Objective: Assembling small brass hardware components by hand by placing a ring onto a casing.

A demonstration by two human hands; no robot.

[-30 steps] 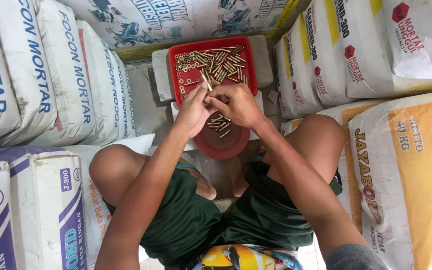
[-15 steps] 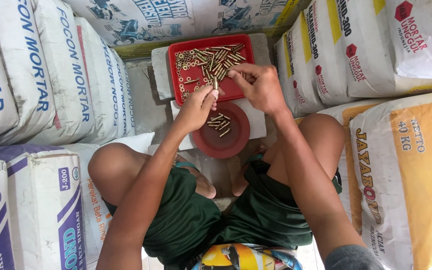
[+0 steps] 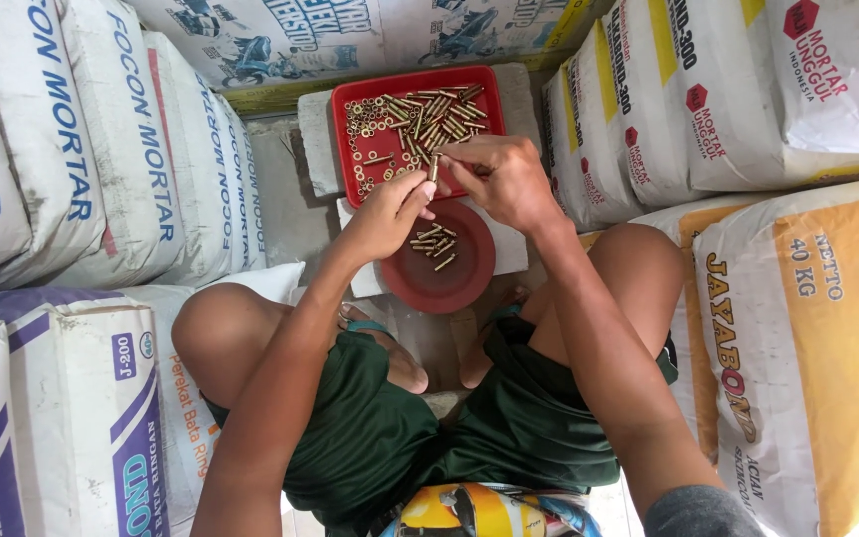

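Half a second ago the right hand (image 3: pixel 504 179) reached over the tray; now it has drawn back beside the left hand (image 3: pixel 385 214), and both pinch one small brass bolt (image 3: pixel 433 169) upright between their fingertips, above the near edge of the tray.

Nearest the person's bare knees, the round dark-red dish (image 3: pixel 441 261) holds only a few brass pieces. Just beyond it the red rectangular tray (image 3: pixel 345 149), resting on pale blocks, carries the loose heap of bolts and nuts (image 3: pixel 420 119). Stacked mortar sacks (image 3: pixel 101 149) wall in both sides.

As I judge it, the thin fingertip grip could slip, and a dropped piece might roll off into the gaps between blocks and sacks.
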